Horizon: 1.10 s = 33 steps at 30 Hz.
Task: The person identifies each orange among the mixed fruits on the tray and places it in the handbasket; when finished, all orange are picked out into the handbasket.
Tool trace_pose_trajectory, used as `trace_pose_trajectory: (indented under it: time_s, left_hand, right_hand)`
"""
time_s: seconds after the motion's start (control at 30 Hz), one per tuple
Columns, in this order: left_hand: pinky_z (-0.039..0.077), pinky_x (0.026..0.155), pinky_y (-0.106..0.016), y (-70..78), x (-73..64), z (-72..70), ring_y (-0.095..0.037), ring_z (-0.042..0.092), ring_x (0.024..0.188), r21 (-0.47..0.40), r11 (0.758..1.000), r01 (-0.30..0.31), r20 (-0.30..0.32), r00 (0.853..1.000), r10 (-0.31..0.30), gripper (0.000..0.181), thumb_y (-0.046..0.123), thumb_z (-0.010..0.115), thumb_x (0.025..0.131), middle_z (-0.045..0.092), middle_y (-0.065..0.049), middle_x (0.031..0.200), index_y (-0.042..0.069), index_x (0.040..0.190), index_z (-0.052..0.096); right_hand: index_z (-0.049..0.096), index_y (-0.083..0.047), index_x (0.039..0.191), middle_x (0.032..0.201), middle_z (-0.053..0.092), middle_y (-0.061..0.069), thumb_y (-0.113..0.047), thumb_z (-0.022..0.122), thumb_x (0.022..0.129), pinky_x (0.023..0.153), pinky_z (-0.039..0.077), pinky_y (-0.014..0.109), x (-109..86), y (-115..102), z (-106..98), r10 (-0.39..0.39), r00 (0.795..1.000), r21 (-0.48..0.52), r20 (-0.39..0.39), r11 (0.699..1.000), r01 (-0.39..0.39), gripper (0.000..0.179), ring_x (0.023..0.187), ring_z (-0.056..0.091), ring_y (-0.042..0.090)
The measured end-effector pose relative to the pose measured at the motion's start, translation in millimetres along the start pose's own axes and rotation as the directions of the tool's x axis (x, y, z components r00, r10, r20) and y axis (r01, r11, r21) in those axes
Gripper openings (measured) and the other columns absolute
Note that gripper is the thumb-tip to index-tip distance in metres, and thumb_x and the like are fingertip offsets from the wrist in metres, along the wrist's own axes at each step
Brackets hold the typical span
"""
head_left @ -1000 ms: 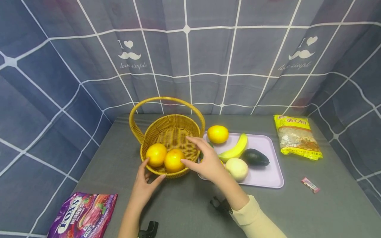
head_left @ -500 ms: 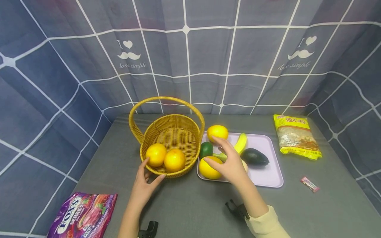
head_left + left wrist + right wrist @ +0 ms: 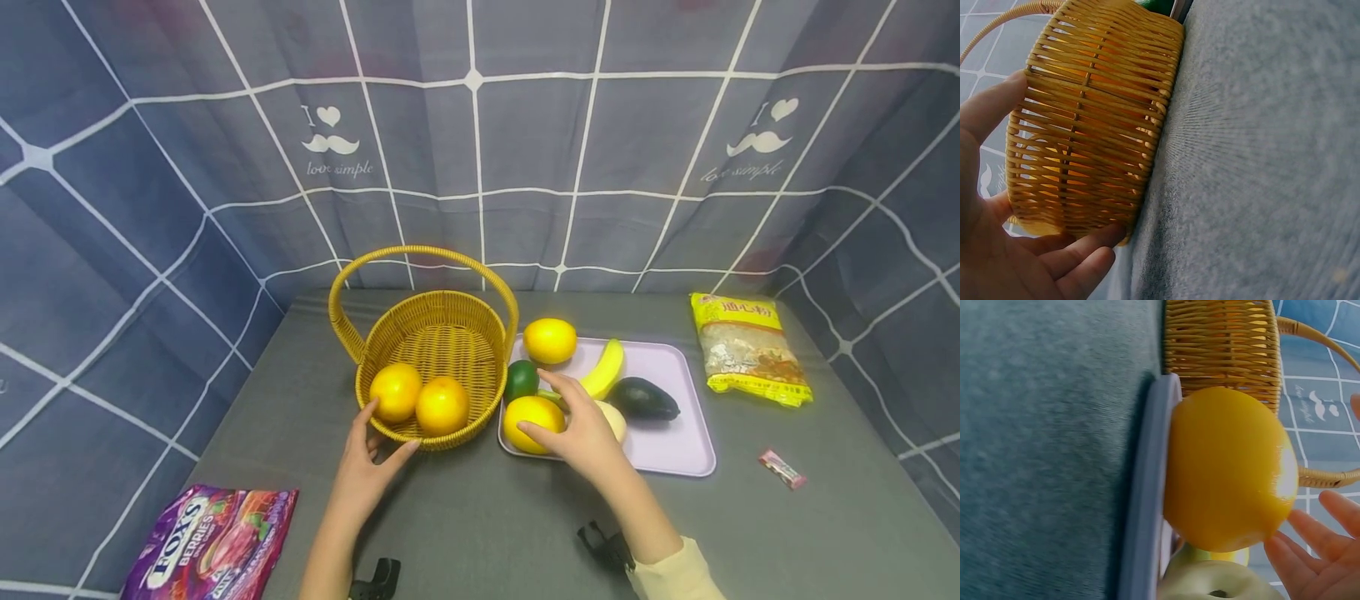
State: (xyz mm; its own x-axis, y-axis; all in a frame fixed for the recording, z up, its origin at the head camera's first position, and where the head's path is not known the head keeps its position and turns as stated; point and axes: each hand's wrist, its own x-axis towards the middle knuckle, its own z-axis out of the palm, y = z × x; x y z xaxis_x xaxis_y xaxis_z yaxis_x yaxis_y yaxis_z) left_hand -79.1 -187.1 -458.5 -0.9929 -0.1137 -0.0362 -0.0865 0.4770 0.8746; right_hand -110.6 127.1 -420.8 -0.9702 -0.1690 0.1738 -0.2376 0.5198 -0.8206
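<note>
On the grey desk (image 3: pixel 675 542) stands a round golden wicker basket (image 3: pixel 450 346), a pale-lilac rectangular tray (image 3: pixel 671 446) at its three o'clock. The left hand (image 3: pixel 362 471) holds the basket's seven-o'clock side, fingers spread; the right hand (image 3: pixel 585 429), fingers spread, is at a glossy orange-yellow fruit (image 3: pixel 529 422) on the tray's eight-o'clock corner.

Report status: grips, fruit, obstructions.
Left grip holds basket. Right grip at near yellow fruit, contact unclear. It sits on tray. Crowding it: round green fruit behind, pale fruit alongside.
</note>
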Motion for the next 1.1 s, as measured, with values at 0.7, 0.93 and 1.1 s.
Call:
trace_pose_trajectory:
  time_s: [0.7,0.93,1.1]
  left_hand:
    - [0.034,0.106,-0.054,-1.3,-0.1,-0.3,-0.043,0.041,0.129,0.025,1.000,0.002,-0.009,1.000,-0.002,0.095,0.050,0.074,0.081,0.017,-0.020,0.155,0.024,0.154,0.018]
    - [0.034,0.106,-0.054,-1.4,-0.6,0.1,-0.042,0.042,0.129,0.030,1.000,-0.004,-0.011,1.000,0.004,0.095,0.050,0.074,0.081,0.017,-0.020,0.156,0.024,0.154,0.018]
    - [0.034,0.106,-0.055,-1.7,-0.1,0.4,-0.041,0.042,0.129,0.017,1.000,-0.010,-0.008,1.000,0.011,0.095,0.049,0.074,0.081,0.017,-0.019,0.156,0.024,0.154,0.018]
  right_hand:
    - [0.053,-0.016,0.137,0.138,0.052,0.005,-0.049,0.082,0.070,0.103,0.040,0.048,-1.6,3.8,16.5,0.004,1.000,-0.257,0.020,0.966,0.002,0.079,0.125,0.049,0.025]
    - [0.056,-0.015,0.133,0.132,0.056,0.007,-0.047,0.083,0.070,0.099,0.043,0.046,-1.6,4.2,21.9,-0.031,0.999,-0.351,0.023,0.936,0.037,0.076,0.118,0.053,0.026]
    - [0.059,-0.013,0.129,0.128,0.059,0.008,-0.046,0.084,0.069,0.097,0.045,0.045,-1.0,7.2,25.1,-0.055,0.998,-0.387,0.019,0.920,0.058,0.073,0.114,0.056,0.027]
